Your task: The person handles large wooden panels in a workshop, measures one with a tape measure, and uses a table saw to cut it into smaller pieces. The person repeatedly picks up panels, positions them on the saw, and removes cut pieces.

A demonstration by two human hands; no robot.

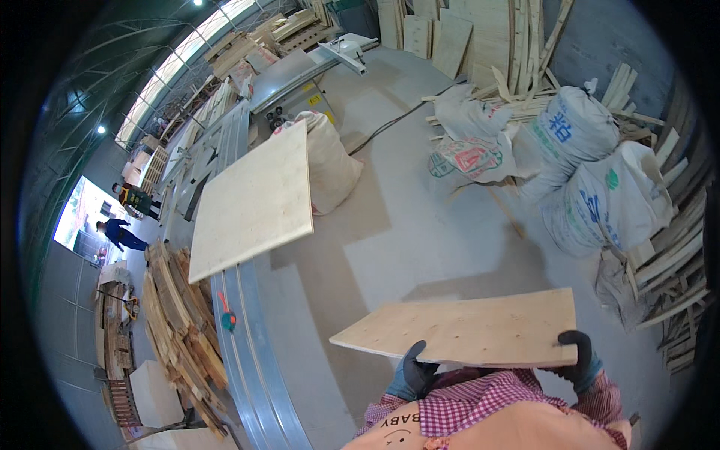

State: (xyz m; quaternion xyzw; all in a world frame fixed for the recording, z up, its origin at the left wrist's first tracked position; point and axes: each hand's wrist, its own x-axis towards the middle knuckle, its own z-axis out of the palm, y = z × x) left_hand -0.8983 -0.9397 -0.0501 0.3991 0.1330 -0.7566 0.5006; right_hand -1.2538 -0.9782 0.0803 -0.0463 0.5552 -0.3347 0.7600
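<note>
The person holds a flat, pale wooden plywood board (469,330) out in front of the body, low in the picture and above the grey concrete floor (420,225). The left hand (411,373), in a dark glove, grips the near edge of the board toward its left end, with the thumb up on top of the wood. The right hand (579,358), in a dark glove too, is closed around the right corner of the same board, with fingers curled over its edge. The board lies nearly flat and casts a dark shadow on the floor behind it. The person's sleeves are red and white checked cloth (480,394), and an orange apron (495,427) shows at the bottom. To the left, well apart from the hands, a second big pale plywood sheet (255,199) rests on a long grey metal saw table (251,360). A small green and orange tool (227,319) lies on that table. Beside the table is a heap of rough brown wood scraps (180,330). A full white sack (330,161) stands behind the big sheet, and more white sacks (592,172) sit on the right, near leaning planks (675,262). Two people (124,225) stand far off at the left by a bright doorway
</note>
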